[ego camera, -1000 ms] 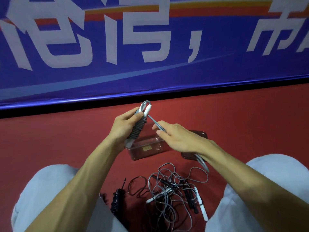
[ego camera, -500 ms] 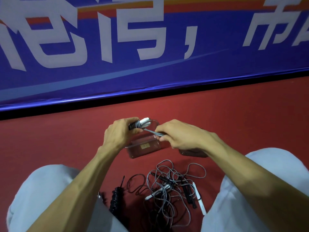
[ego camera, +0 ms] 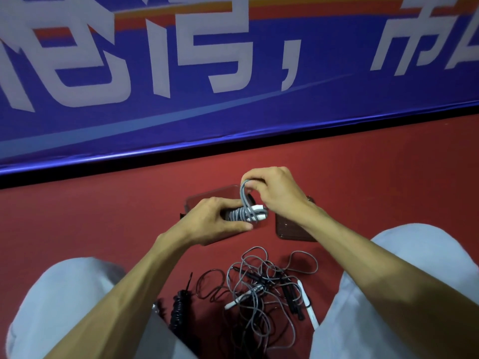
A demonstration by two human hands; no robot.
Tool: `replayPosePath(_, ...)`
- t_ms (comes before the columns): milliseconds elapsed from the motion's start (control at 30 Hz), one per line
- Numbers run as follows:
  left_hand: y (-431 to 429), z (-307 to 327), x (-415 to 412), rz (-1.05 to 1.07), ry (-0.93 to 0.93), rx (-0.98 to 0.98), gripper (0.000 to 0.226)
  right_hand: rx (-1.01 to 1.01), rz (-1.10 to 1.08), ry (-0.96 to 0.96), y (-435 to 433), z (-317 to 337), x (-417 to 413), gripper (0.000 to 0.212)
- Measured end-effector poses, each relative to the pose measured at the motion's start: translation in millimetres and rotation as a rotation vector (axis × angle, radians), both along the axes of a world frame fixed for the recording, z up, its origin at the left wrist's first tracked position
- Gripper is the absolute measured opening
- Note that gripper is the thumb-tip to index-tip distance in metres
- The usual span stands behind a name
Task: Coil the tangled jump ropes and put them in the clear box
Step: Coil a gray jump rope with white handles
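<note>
- The grey jump rope [ego camera: 242, 214] is wound into a tight bundle directly over the clear box [ego camera: 215, 193]. Its two white handles [ego camera: 259, 211] lie side by side and stick out toward the lid's side.
- You cannot tell whether the bundle sits down inside the box or is held just above its opening; your hands cover that part.
- Your left hand [ego camera: 210, 222] is curled round the wound end of the bundle, thumb along the near side. Its fingers are hidden behind the cord.
- Your right hand [ego camera: 276, 194] is bent at the knuckles and pinches a loop of the same grey cord, which stands up from the bundle over the box's far edge.
- Only the far-left corner and part of the rim of the box show. Whatever else lies in it is hidden.
- A dark lid [ego camera: 290, 230] lies flat just beside the box, partly under your right wrist.
- Nearer you than the box, a tangle of ropes [ego camera: 259, 286] is spread between your knees, grey and black cords crossing, with a loose white handle [ego camera: 309, 307] at its edge.
- A black coiled rope [ego camera: 178, 308] lies beside that tangle, its lower end cut off by your trouser leg [ego camera: 64, 294].
- Beyond the box, the red floor [ego camera: 103, 216] meets a blue banner [ego camera: 233, 112] with large white characters cut off at the top.
</note>
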State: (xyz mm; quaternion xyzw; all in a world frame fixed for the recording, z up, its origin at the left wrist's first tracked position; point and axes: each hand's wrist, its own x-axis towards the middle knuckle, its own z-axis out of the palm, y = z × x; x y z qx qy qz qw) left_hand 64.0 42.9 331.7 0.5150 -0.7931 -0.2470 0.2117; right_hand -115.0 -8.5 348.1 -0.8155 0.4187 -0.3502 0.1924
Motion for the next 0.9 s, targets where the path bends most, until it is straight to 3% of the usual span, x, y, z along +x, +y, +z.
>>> replayPosePath(167, 5.3, 4.4, -14.7, 0.15, 0.172, 0.058, 0.039, 0.042, -0.027, -0.072, 2.0, 1.7, 1.6, 0.015)
replayPosePath(267, 7.5, 4.8, -18.9, 0.183, 0.155, 0.082, 0.041, 0.05, -0.038, -0.076, 0.5, 0.1, 2.0, 0.013)
replayPosePath(400, 9.7, 10.2, -18.5, 0.179, 0.232, 0.113, 0.028, 0.04, -0.091, -0.099, -5.4, 0.5, -4.3, 0.006)
replayPosePath(533, 14.2, 22.9, -17.0, 0.193, 0.565, 0.182, 0.009, 0.063, -0.153, 0.102, -7.1, -2.8, -14.0, 0.021)
replayPosePath(733, 14.1, 27.2, -17.3, 0.338, 0.82, 0.149, 0.041, 0.158, -0.088, 0.251, -3.2, -9.6, -5.4, 0.027)
replayPosePath(900, 17.0, 36.6, -17.1, 0.371, 0.958, 0.193, 0.027, 0.212, 0.032, 0.315, 5.6, -3.6, 5.5, 0.034)
